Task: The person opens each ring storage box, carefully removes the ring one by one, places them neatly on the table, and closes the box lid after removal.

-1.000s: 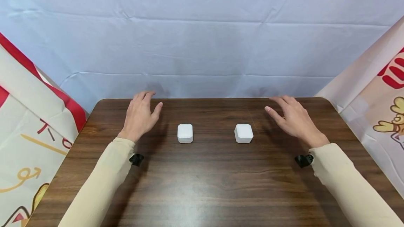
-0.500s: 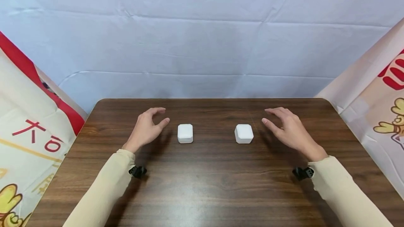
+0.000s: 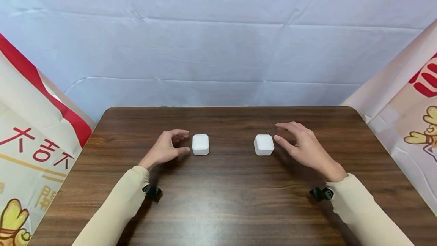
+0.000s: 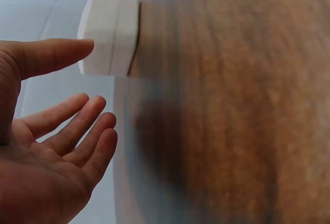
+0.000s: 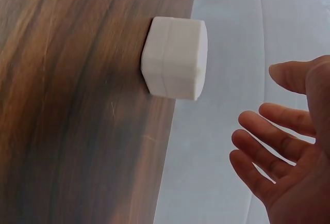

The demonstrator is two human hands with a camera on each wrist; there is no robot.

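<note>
Two small white boxes with bevelled corners rest on the wooden table, some way apart. Beside the left white box (image 3: 200, 144), on its left, is my left hand (image 3: 166, 147), thumb and fingers spread with nothing between them. The left wrist view shows that box (image 4: 109, 33) with a thin seam around its side and the thumb tip overlapping it; whether they touch I cannot tell. My right hand (image 3: 303, 145) hovers to the right of the right white box (image 3: 264, 144). In the right wrist view, the relaxed fingers (image 5: 258, 170) are apart from that box (image 5: 175, 59).
The dark wood-grain table (image 3: 218, 200) extends under both arms. A pale cloth backdrop (image 3: 218, 48) hangs behind its far edge. Printed cloths hang at the left (image 3: 34, 132) and right (image 3: 416, 117). A small black device (image 3: 151, 192) is on each wrist.
Both hands have moved inward and nearer to me, lowering toward the boxes. The left one has travelled further. Both boxes have stayed in place. The left printed cloth has shifted.
</note>
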